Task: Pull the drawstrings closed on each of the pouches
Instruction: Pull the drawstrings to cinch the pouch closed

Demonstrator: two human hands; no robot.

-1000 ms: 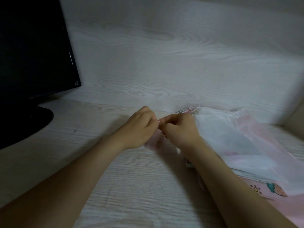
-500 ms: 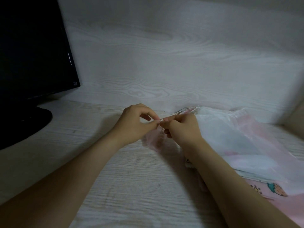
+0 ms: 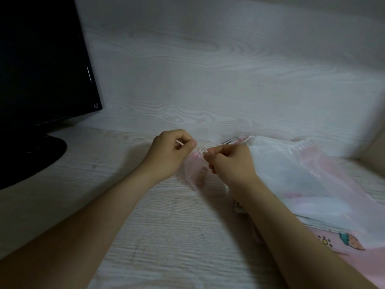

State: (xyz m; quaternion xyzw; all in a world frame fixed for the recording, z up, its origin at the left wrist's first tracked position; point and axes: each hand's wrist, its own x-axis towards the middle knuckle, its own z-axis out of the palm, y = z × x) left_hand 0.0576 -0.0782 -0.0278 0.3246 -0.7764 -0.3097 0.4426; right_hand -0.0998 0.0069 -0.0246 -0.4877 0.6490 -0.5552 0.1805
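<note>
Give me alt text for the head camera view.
A left hand and right hand pinch the top of a small sheer pink pouch over a pale wood-grain desk. More sheer pouches lie piled at right; a black monitor stands left.

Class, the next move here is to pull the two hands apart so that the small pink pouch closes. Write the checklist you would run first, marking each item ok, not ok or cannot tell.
1. Left hand pinches the small pink pouch at its mouth: ok.
2. Right hand pinches the mouth's other side: ok.
3. Each hand holds a string, not just fabric: cannot tell, too blurred.
4. Pouch hangs apart from the pile of pouches: ok.
5. Room on the desk for the left hand to move out; the monitor stands well off: ok.
6. Mouth already gathered shut: cannot tell.
</note>
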